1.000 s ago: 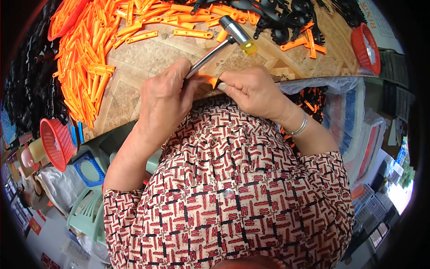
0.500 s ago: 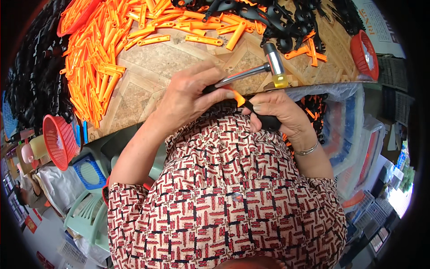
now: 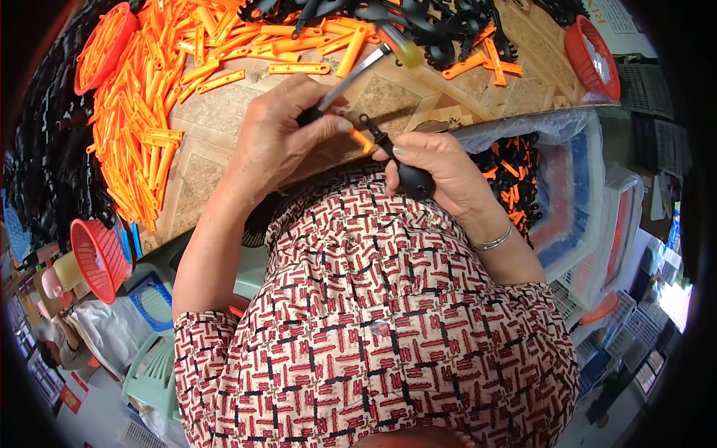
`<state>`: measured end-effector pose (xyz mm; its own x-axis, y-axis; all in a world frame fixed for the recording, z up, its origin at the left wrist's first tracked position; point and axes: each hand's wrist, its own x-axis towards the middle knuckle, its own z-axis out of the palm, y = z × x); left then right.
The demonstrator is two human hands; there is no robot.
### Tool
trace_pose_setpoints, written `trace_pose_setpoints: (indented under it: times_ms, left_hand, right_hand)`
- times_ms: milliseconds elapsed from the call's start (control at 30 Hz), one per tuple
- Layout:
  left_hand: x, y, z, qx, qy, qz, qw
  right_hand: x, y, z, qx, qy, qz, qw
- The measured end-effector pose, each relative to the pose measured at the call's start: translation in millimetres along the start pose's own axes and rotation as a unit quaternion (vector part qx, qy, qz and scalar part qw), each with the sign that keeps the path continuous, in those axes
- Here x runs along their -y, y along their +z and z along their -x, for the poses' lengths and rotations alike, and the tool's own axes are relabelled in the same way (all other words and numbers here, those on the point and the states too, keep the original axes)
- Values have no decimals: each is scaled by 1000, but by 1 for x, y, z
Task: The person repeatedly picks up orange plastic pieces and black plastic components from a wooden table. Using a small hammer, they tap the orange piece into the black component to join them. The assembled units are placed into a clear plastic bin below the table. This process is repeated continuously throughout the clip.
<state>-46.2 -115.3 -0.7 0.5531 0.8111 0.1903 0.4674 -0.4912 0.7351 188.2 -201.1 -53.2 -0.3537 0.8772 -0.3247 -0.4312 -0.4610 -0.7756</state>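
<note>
My left hand (image 3: 287,134) is closed around the dark grip of a small mallet (image 3: 351,81), whose yellow-tipped head is blurred and raised over the table. Between the same hand's thumb and fingers sits an orange plastic handle piece (image 3: 362,141), mostly covered by the hand. My right hand (image 3: 442,166) grips a black plastic utensil (image 3: 415,181) by its rounded end, just in front of the table edge. The utensil's narrow stem, with a hole at its tip, points up and left, close beside the orange piece; whether they touch I cannot tell.
Orange handles (image 3: 138,127) lie heaped on the left of the patterned table (image 3: 216,123), with black utensils (image 3: 441,30) at the back. Red baskets (image 3: 101,261) stand left and right. A plastic-lined bin (image 3: 560,179) of black and orange parts sits right, a green chair (image 3: 153,369) lower left.
The mallet's head has swung up and away, and my left hand has moved left with the orange piece. The black utensil has turned, exposing its holed stem. The whole view has shifted slightly.
</note>
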Motion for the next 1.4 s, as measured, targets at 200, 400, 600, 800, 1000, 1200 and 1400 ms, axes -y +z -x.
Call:
trace_pose_setpoints:
  times_ms: [200,400,600,800,1000,1200,1400]
  left_hand:
    - [-11,4,10,41,51,-88,994]
    - [4,-14,17,63,33,-125,990]
    - [8,-10,24,42,39,-123,991]
    - [5,-14,18,76,73,-99,990]
    - [16,-17,2,94,182,-154,967]
    - [5,-21,15,93,3,-65,994]
    - [-2,-10,6,122,55,-132,982]
  right_hand:
    - [-4,3,-4,48,-5,17,999]
    - [-9,-3,-10,6,-23,37,999]
    - [-11,3,-10,-4,-37,71,997]
    - [-11,0,-10,-14,-14,54,998]
    - [-10,-1,-7,-22,-16,26,999]
    - [-12,-5,-7,-26,7,83,996]
    - [-20,-5,-6,-67,5,133,989]
